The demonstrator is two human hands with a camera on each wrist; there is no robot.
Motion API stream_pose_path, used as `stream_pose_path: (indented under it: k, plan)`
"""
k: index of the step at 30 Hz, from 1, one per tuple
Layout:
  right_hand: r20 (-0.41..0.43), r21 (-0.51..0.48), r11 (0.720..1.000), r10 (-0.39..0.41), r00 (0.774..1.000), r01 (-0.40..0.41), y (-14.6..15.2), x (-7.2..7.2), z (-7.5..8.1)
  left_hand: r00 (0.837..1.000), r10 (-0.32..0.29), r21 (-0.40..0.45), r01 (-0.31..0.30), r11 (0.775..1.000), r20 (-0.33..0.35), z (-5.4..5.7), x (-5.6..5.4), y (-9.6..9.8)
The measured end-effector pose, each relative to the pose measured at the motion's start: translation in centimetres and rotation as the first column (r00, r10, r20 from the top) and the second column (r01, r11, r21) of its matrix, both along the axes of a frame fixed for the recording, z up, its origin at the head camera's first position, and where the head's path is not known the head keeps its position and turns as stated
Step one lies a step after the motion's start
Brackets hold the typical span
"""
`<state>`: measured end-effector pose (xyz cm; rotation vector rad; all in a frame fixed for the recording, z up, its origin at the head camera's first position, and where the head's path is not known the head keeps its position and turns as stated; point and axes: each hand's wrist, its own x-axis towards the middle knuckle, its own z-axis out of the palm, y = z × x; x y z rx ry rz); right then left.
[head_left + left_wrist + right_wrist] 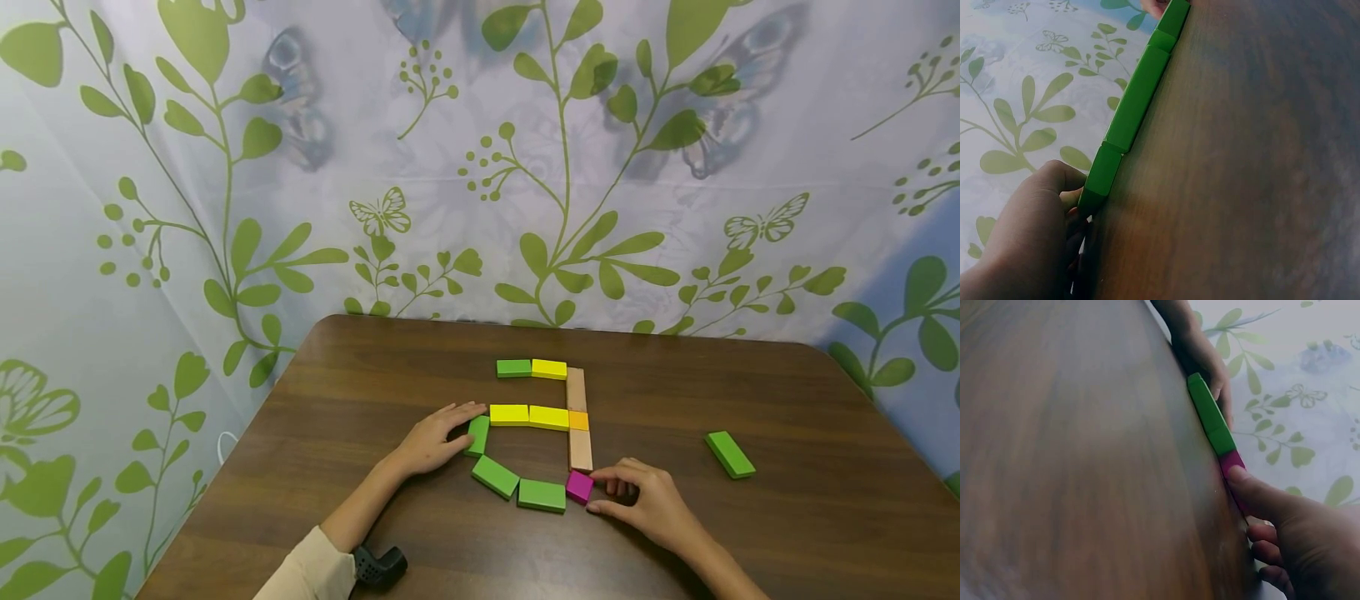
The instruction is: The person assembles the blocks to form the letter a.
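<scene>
Flat blocks lie on the table in a figure with a closed loop below and an open arm above. My left hand (433, 439) is at the loop's left side, its thumb and a finger on a green block (477, 436). My right hand (647, 502) pinches a magenta block (580, 487) between thumb and index finger at the lower right corner. The magenta block sits beside a green block (542, 496) and below a plain wooden block (581, 451). Another green block (496, 477) slants between the lower and left ones. The left wrist view shows the left thumb beside a green block (1102, 172).
Two yellow blocks (509, 415) form the loop's top. An orange block (578, 420) and another wooden block (576, 389) continue the right side upward. A yellow block (549, 369) and a green one form the upper arm. One green block (730, 455) lies apart at right.
</scene>
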<state>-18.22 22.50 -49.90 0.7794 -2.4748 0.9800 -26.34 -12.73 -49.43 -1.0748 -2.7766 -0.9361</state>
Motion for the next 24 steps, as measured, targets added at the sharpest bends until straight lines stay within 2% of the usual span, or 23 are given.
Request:
stream_pose_path:
  k: [5,13,24]
  plan:
    - [-0.030,-0.001,1.000,-0.010,0.999,0.010,-0.23,0.17,-0.13,1.000,-0.001,-0.003,0.001,1.000,0.000,0.05,0.06,0.00]
    - [-0.006,0.016,0.997,-0.072,0.997,0.072,-0.63,0.37,-0.08,1.000,0.001,-0.004,-0.001,1.000,0.000,0.01,0.09,0.00]
    - [-0.010,0.011,0.995,-0.098,0.995,0.098,-0.78,0.37,-0.04,1.000,-0.002,0.004,0.002,1.000,0.001,0.05,0.13,-0.07]
